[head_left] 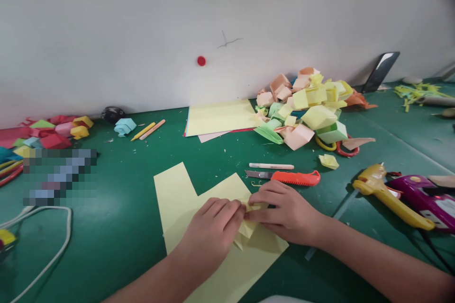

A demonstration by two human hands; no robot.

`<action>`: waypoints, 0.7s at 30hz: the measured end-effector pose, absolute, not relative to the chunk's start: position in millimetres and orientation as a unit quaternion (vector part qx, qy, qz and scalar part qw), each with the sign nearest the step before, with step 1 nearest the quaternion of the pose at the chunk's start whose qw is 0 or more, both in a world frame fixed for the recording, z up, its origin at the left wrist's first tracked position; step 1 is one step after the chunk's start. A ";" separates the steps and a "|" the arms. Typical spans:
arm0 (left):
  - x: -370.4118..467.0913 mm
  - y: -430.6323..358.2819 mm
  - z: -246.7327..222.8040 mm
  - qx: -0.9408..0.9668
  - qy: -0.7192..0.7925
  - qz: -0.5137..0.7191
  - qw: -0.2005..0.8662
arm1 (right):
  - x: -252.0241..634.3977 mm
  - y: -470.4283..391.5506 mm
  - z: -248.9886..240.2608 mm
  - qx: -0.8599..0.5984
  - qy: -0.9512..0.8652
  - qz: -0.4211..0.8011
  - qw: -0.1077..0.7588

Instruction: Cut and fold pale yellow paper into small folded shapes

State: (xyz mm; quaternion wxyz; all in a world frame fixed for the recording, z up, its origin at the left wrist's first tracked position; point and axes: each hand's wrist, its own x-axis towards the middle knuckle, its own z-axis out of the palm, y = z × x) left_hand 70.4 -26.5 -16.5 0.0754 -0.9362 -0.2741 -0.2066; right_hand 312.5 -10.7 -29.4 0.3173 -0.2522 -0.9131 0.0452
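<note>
A small piece of folded yellow paper (245, 233) is pinched between my two hands, above larger yellow sheets (227, 274) that lie on the green table. My left hand (216, 227) is closed on its left side, thumb and fingertips together. From the right, my right hand (284, 208) grips the same paper with bent fingers. The fingers cover part of its folds. Just beyond my right hand lie a utility knife (295, 178) with an orange handle, blade out, and a white marker (271, 166).
A heap of folded paper shapes (305, 109) stands at the back right. Stacked coloured sheets (220, 118) lie against the wall. On the right are a yellow glue gun (394, 196) and a purple device (426, 201); on the left, a white cable (67, 227) and more paper shapes (57, 132).
</note>
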 end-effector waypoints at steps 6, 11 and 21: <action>69.0 -25.0 -23.6 -0.935 -0.306 -0.175 0.044 | 311.7 -10.2 -31.4 -0.245 -0.917 0.058 0.309; 65.5 -20.2 -24.5 -0.934 -0.322 -0.145 0.049 | 313.6 -9.6 -30.7 -0.238 -0.926 0.050 0.287; 66.8 -22.2 -14.8 -0.907 -0.350 -0.174 -0.155 | 317.8 -9.1 -32.8 -0.253 -0.880 0.117 0.385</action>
